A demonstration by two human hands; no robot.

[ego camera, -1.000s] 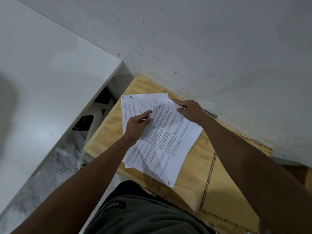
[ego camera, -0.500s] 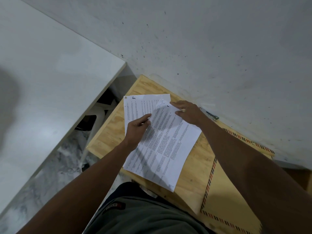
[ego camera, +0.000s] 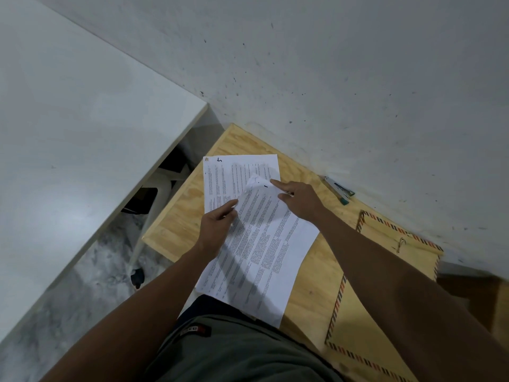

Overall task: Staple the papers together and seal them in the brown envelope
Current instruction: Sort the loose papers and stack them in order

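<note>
The papers (ego camera: 264,244) lay on the wooden counter (ego camera: 190,205), the top sheet skewed over a lower one that showed at 11 o'clock; its near corner hung past the counter's edge. The left hand (ego camera: 217,230) rested on the top sheet's left edge, its grip seemingly pinching that edge, though the fingertips were hidden. The right hand (ego camera: 300,202) pressed the sheet's crumpled top corner with a straight forefinger, grip apart. At 2 o'clock a stapler (ego camera: 338,190) lay against the wall. The brown envelope (ego camera: 366,293), at 4 o'clock, was partly covered by the right forearm and cut off below.
</note>
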